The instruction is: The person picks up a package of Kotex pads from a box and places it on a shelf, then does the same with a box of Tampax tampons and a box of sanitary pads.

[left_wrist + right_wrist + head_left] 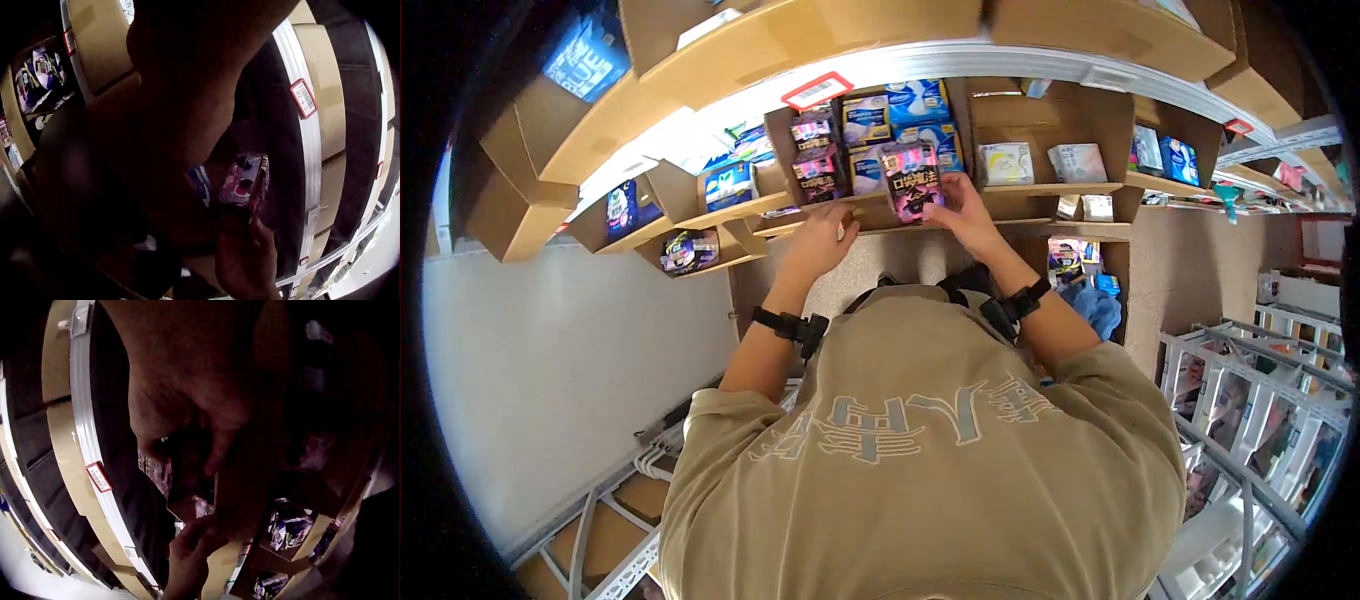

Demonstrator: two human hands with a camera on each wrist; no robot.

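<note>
In the head view my right hand (967, 217) grips a black and pink packet (911, 182) with pale characters on its front, thumb on the near face and fingers at its right side. The packet stands upright in front of an open cardboard bin. My left hand (822, 240) is at the bin's front edge, left of the packet, with loosely bent fingers and nothing held. Similar packets (816, 175) are stacked just beyond it. In the left wrist view the held packet (245, 181) appears above my right hand (247, 256); my left hand is mostly in shadow.
Blue and yellow packs (919, 103) are stacked behind the held packet. To the right, a bin holds white packs (1006, 163). A white shelf rail with a red-framed label (818, 91) runs above the bins. Below right sits a blue plastic bag (1090, 308).
</note>
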